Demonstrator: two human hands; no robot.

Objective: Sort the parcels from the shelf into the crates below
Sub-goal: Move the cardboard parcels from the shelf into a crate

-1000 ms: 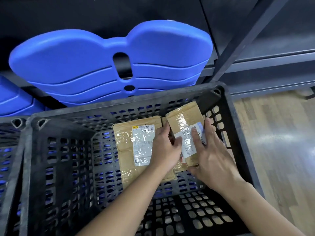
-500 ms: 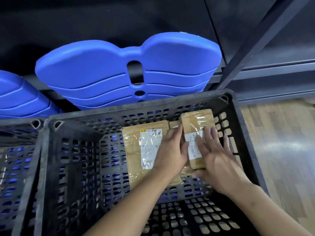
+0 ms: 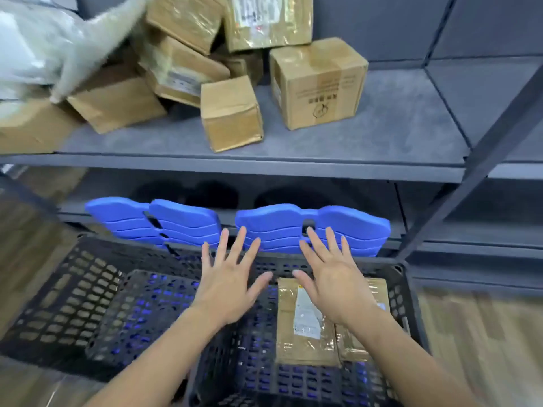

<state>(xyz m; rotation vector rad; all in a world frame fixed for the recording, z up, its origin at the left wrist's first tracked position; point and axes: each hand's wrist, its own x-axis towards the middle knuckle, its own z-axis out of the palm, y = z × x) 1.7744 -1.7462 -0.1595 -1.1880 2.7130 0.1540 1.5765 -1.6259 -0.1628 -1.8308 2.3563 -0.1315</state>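
Both bare forearms come in from 6 o'clock. The left hand (image 3: pixel 227 284) is palm down with its fingers straight and spread, and it holds nothing. It hangs over the far side of the right crate (image 3: pixel 410 312). At its 3 o'clock the right hand (image 3: pixel 335 284) is posed the same way, fingers straight and fanned, also empty.

Under the right hand, at 5 o'clock in the view, a flat parcel (image 3: pixel 299 333) sits label up inside the right crate. I cannot tell whether it lies flat or leans on the far wall. A second parcel (image 3: pixel 379 289) touches it at its 3 o'clock and is partly hidden by the wrist. The left crate (image 3: pixel 67 295) stands just beside at 9 o'clock, blurred. Wooden floor (image 3: pixel 484 333) shows at 4 o'clock.

Beyond the crates, at 12 o'clock, two stacks of blue lids (image 3: pixel 352 227) stand on edge under the shelf (image 3: pixel 382 136). On the shelf a small box (image 3: pixel 230 113) sits tilted, with a large box (image 3: pixel 317 80) near it at its 2 o'clock. A pile (image 3: pixel 176 54) of boxes fills 11 o'clock, and a grey bag (image 3: pixel 38 45) lies at 10. A dark post (image 3: pixel 476 151) slants across 2 o'clock.
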